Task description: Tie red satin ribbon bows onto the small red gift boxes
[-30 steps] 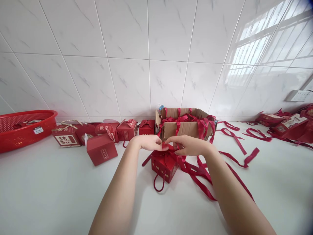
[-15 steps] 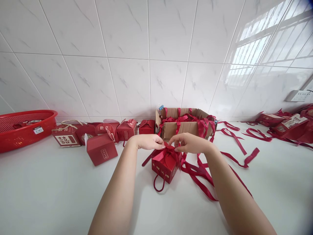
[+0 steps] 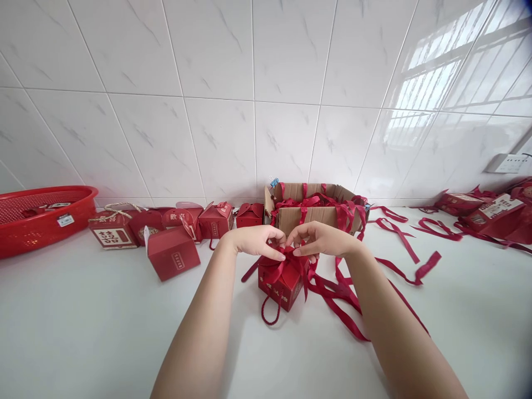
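A small red gift box (image 3: 276,295) with gold characters stands on the white table, its cord handle (image 3: 270,320) hanging loose at the front. On its top lies a red satin ribbon (image 3: 276,271) gathered into a bow or knot. My left hand (image 3: 258,241) pinches the ribbon from the left, thumb and fingers closed on it. From the right, my right hand (image 3: 318,240) also pinches the ribbon, fingertips close to those of the left. The knot itself is partly hidden behind my fingers.
Behind the hands stands an open cardboard box (image 3: 318,219) draped with ribbons. Loose ribbons (image 3: 341,313) trail across the right side. Several red gift boxes (image 3: 173,255) and a red plastic basket (image 3: 45,235) are at left; more red boxes (image 3: 494,210) lie far right.
Both hands have shifted slightly, with fingertips drawn closer together over the knot. The ribbon on top looks more gathered, and its ends hang lower over the box front.
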Action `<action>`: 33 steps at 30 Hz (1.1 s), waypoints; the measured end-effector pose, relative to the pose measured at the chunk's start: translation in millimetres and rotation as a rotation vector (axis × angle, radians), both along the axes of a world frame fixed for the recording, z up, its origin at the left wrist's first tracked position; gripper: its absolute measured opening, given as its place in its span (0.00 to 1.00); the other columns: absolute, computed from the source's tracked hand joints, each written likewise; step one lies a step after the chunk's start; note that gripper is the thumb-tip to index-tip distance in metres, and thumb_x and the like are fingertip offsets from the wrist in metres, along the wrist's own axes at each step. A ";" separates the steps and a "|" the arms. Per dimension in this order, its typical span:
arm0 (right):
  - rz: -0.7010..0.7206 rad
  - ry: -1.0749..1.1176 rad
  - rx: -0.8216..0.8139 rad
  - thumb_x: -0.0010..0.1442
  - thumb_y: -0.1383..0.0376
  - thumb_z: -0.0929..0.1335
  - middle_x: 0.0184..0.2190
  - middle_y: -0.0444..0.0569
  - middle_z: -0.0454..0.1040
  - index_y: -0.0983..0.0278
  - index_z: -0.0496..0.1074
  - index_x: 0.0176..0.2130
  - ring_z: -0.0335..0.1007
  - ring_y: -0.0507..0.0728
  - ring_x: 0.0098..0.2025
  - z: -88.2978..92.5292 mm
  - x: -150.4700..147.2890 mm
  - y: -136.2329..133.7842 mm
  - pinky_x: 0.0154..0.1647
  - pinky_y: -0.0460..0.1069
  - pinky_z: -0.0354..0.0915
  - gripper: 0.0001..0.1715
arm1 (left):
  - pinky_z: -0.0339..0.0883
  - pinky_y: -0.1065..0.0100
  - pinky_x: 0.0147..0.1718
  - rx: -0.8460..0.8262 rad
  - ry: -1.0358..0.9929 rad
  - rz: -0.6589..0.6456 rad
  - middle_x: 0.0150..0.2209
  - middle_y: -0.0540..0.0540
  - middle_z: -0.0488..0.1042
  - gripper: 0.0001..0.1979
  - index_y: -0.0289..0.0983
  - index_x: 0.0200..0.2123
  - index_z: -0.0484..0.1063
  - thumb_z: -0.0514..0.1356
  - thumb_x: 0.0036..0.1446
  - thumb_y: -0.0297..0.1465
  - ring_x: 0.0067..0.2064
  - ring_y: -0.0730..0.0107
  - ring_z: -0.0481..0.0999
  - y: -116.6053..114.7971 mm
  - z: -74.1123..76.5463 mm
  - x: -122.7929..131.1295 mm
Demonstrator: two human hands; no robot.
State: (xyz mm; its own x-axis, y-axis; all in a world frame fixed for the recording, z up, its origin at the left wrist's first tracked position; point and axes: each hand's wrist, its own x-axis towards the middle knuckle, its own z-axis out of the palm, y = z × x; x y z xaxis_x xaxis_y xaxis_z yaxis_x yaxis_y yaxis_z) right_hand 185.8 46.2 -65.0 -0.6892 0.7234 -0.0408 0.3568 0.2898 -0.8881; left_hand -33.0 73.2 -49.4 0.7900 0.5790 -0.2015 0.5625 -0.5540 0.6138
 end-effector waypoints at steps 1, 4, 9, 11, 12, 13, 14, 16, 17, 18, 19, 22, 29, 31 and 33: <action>0.005 -0.015 -0.004 0.55 0.64 0.68 0.27 0.42 0.69 0.62 0.73 0.42 0.63 0.48 0.23 -0.6 0.6 0.6 0.25 0.45 0.65 0.12 | 0.58 0.71 0.32 -0.010 0.016 -0.010 0.33 0.51 0.68 0.11 0.37 0.35 0.69 0.59 0.53 0.39 0.33 0.72 0.65 -0.9 0.8 0.6; 0.017 -0.057 0.000 0.57 0.64 0.66 0.26 0.42 0.68 0.62 0.73 0.42 0.63 0.48 0.22 -2.4 1.5 2.0 0.24 0.45 0.64 0.12 | 0.59 0.70 0.35 -0.018 0.020 -0.017 0.36 0.49 0.70 0.12 0.37 0.37 0.72 0.56 0.55 0.38 0.36 0.70 0.68 -0.7 0.7 0.7; 0.084 -0.043 0.043 0.59 0.63 0.65 0.25 0.42 0.66 0.62 0.74 0.43 0.61 0.47 0.23 -3.2 1.3 1.9 0.25 0.44 0.62 0.13 | 0.60 0.69 0.42 -0.069 -0.050 0.026 0.39 0.48 0.72 0.11 0.36 0.37 0.73 0.56 0.55 0.36 0.41 0.68 0.69 2.7 -2.4 -1.0; 0.128 -0.057 0.066 0.59 0.63 0.66 0.27 0.42 0.66 0.61 0.75 0.45 0.59 0.47 0.24 -2.8 1.1 1.3 0.27 0.44 0.61 0.14 | 0.60 0.69 0.42 -0.083 -0.058 0.018 0.39 0.48 0.73 0.10 0.36 0.37 0.74 0.56 0.54 0.33 0.41 0.68 0.70 2.3 -2.2 -0.9; 0.147 -0.069 0.077 0.59 0.63 0.66 0.27 0.42 0.66 0.61 0.75 0.46 0.59 0.47 0.24 -2.7 0.9 1.1 0.27 0.44 0.61 0.15 | 0.61 0.69 0.42 -0.094 -0.055 0.012 0.39 0.48 0.73 0.09 0.36 0.36 0.74 0.56 0.54 0.31 0.41 0.68 0.70 1.7 -1.7 -0.7; 0.163 -0.084 0.085 0.59 0.63 0.66 0.26 0.42 0.66 0.60 0.74 0.46 0.58 0.47 0.24 -2.7 0.7 0.9 0.27 0.44 0.60 0.16 | 0.61 0.70 0.42 -0.107 -0.050 0.005 0.38 0.48 0.73 0.08 0.35 0.36 0.73 0.57 0.53 0.30 0.40 0.69 0.70 1.1 -1.1 -0.5; 0.178 -0.102 0.091 0.59 0.64 0.66 0.26 0.41 0.65 0.60 0.74 0.47 0.56 0.47 0.24 -2.9 0.3 0.8 0.27 0.44 0.59 0.16 | 0.61 0.70 0.41 -0.120 -0.044 -0.003 0.38 0.48 0.73 0.08 0.35 0.35 0.73 0.57 0.52 0.29 0.39 0.69 0.70 0.5 -0.6 -0.4; 0.201 -0.138 0.098 0.59 0.64 0.66 0.23 0.40 0.64 0.58 0.74 0.48 0.54 0.46 0.23 -3.9 -0.9 0.8 0.25 0.44 0.57 0.17 | 0.61 0.71 0.39 -0.136 -0.040 -0.030 0.36 0.49 0.72 0.07 0.35 0.34 0.73 0.57 0.51 0.27 0.37 0.71 0.69 0.1 -0.3 -0.5; 0.206 -0.153 0.105 0.58 0.65 0.65 0.23 0.40 0.64 0.58 0.74 0.48 0.54 0.46 0.23 -4.6 -1.8 0.8 0.25 0.44 0.57 0.18 | 0.61 0.71 0.38 -0.137 -0.043 -0.044 0.36 0.49 0.72 0.07 0.35 0.34 0.73 0.58 0.50 0.27 0.37 0.71 0.69 0.4 -0.6 -0.7; 0.206 -0.165 0.117 0.58 0.65 0.66 0.24 0.40 0.65 0.57 0.74 0.48 0.54 0.47 0.23 -5.3 -2.8 0.8 0.26 0.44 0.57 0.18 | 0.61 0.71 0.37 -0.137 -0.044 -0.060 0.36 0.50 0.71 0.07 0.35 0.33 0.73 0.58 0.49 0.26 0.36 0.72 0.69 1.0 -1.2 -1.0; 0.203 -0.173 0.130 0.57 0.66 0.66 0.26 0.40 0.67 0.57 0.75 0.48 0.56 0.47 0.24 -6.0 -3.9 0.8 0.27 0.44 0.58 0.18 | 0.61 0.71 0.37 -0.137 -0.046 -0.077 0.35 0.50 0.71 0.07 0.35 0.33 0.73 0.58 0.49 0.26 0.36 0.72 0.68 1.9 -2.0 -1.4; 0.179 -0.182 0.162 0.55 0.66 0.67 0.32 0.42 0.73 0.57 0.76 0.47 0.62 0.48 0.28 -7.6 -7.0 0.4 0.31 0.44 0.61 0.18 | 0.61 0.70 0.37 -0.147 -0.042 -0.119 0.34 0.50 0.72 0.06 0.36 0.33 0.73 0.58 0.49 0.27 0.36 0.71 0.68 4.7 -4.4 -2.1; 0.102 -0.208 0.203 0.54 0.65 0.68 0.33 0.44 0.76 0.57 0.78 0.43 0.66 0.51 0.31 -7.2 -9.8 -1.5 0.32 0.45 0.62 0.16 | 0.59 0.70 0.36 -0.125 -0.036 -0.035 0.32 0.51 0.69 0.04 0.35 0.31 0.70 0.58 0.51 0.30 0.34 0.72 0.66 4.4 -2.8 -0.9; 0.083 -0.234 0.208 0.54 0.65 0.68 0.33 0.43 0.75 0.57 0.78 0.43 0.66 0.50 0.30 -6.8 -9.6 -2.0 0.31 0.45 0.62 0.16 | 0.59 0.70 0.36 -0.095 -0.089 0.032 0.32 0.51 0.68 0.04 0.36 0.30 0.69 0.57 0.51 0.31 0.35 0.71 0.66 5.4 -3.5 -1.0; 0.076 -0.262 0.212 0.54 0.65 0.68 0.33 0.43 0.75 0.56 0.78 0.43 0.65 0.50 0.29 -6.7 -9.4 -2.5 0.30 0.45 0.62 0.16 | 0.59 0.69 0.38 -0.084 -0.161 0.073 0.33 0.51 0.68 0.05 0.36 0.30 0.70 0.57 0.50 0.31 0.36 0.70 0.66 7.1 -5.0 -1.6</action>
State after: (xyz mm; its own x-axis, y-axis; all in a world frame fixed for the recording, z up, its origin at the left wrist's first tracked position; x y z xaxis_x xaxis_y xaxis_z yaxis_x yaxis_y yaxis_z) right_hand 176.3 43.7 -71.7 -0.7272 0.6820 -0.0778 0.5350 0.4922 -0.6867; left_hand -34.6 80.2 -54.4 0.7723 0.6226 -0.1263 0.4906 -0.4583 0.7411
